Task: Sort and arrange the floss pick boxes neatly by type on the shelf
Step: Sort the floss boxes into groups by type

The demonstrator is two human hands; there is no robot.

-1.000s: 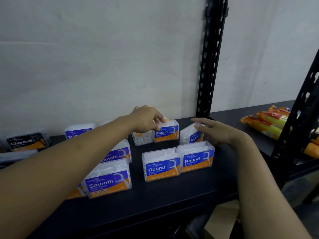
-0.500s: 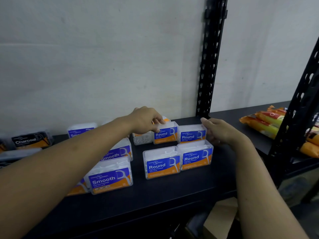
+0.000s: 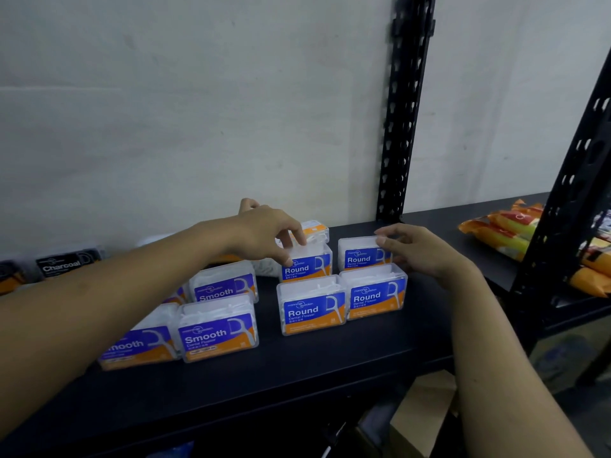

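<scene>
Black is the shelf [image 3: 297,375] this person stands at, with a pale wall behind it. Four clear boxes labelled Round make a tidy block right of centre. The front left Round box [image 3: 312,307] and the front right Round box [image 3: 375,297] stand side by side and touching, near the shelf edge. The rear left Round box [image 3: 309,267] and the rear right Round box [image 3: 360,257] stand just behind them, a small gap between those two.

The left hand [image 3: 269,234] comes in from the left with its fingers curled down, thumb and forefinger pinching the top left corner of the rear left Round box. Behind that box leans a tilted box [image 3: 315,228] with an orange label, partly hidden by the fingers. The right hand [image 3: 418,251] is loosely curled at the top right corner of the rear right Round box, its fingertips at the lid. Whether they actually clasp it, I cannot tell.

To the left stands the front Smooth box [image 3: 218,333], with a second Smooth box [image 3: 224,287] just behind and a third Smooth box [image 3: 139,347] half under the left forearm. A Charcoal box [image 3: 66,264] sits far left by the wall. Beyond the black upright [image 3: 403,110], orange packets [image 3: 502,228] lie to the right.
</scene>
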